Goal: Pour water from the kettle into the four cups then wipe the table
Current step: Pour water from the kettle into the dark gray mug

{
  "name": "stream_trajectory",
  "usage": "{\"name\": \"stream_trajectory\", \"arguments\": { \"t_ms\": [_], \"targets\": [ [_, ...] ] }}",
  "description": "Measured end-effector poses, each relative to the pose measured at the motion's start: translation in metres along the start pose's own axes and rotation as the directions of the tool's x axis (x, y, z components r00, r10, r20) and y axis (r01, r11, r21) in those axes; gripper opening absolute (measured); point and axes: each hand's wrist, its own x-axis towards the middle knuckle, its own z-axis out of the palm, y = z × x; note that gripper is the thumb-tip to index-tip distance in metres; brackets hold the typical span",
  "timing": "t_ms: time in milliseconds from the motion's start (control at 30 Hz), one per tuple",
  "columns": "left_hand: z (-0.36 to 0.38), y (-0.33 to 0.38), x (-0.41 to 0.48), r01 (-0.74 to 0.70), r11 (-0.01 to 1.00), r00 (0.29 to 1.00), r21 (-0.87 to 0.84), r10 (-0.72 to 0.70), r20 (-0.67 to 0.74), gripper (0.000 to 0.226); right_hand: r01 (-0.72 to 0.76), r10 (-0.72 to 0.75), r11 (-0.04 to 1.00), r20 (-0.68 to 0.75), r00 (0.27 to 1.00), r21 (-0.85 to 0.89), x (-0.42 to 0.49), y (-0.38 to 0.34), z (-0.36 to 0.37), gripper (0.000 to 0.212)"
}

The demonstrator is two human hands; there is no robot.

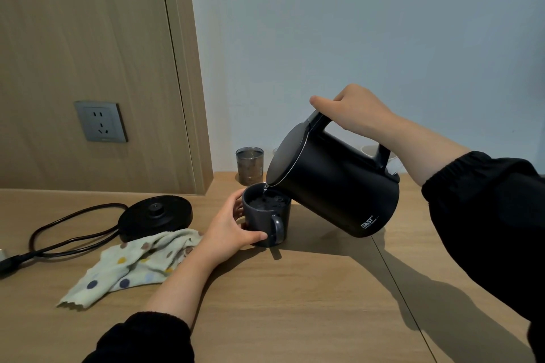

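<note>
The right hand (354, 110) grips the tilted kettle (333, 180) by its handle, spout directly over the mug (267, 215), which the left hand (233, 230) clasps steady.

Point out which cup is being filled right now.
The dark grey mug with a handle, steadied by the left hand under the kettle spout. The glass cup stands untouched by the wall.

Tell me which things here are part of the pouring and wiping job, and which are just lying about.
Part of the job: kettle, tilted in the right hand; dark mug, steadied by the left hand; glass cup; spotted cloth; table.

Lying about: kettle base, power cord, wall socket.
</note>
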Motion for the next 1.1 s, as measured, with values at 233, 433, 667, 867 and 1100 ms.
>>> {"name": "stream_trajectory", "arguments": {
  "t_ms": [233,433,667,867,1100],
  "targets": [
    [0.0000,0.0007,-0.0006,0.002,1.000,1.000,0.002,-0.002,0.000,0.088,0.005,-0.005,1.000,-0.003,1.000,0.004,-0.0007,0.0002,0.0002,0.055],
    [-0.0004,0.0011,-0.0011,0.012,1.000,1.000,-0.009,-0.012,0.004,0.087,-0.009,0.009,1.000,-0.001,1.000,0.010,-0.0001,0.0007,0.0002,0.055],
    [-0.0001,0.0003,-0.0008,0.018,1.000,1.000,-0.011,-0.018,0.001,0.089,-0.019,0.019,1.000,0.005,1.000,0.023,-0.0002,0.0001,0.0006,0.054],
    [-0.0001,-0.0006,0.0001,0.020,1.000,1.000,0.000,-0.020,-0.003,0.088,-0.012,0.012,1.000,-0.004,1.000,0.009,-0.0010,-0.0013,0.0004,0.053],
    [0.0000,0.0019,-0.0007,0.020,1.000,1.000,-0.006,-0.020,0.003,0.088,0.003,-0.003,1.000,-0.012,1.000,-0.016,-0.0018,-0.0020,0.0005,0.055]
  ]
}}
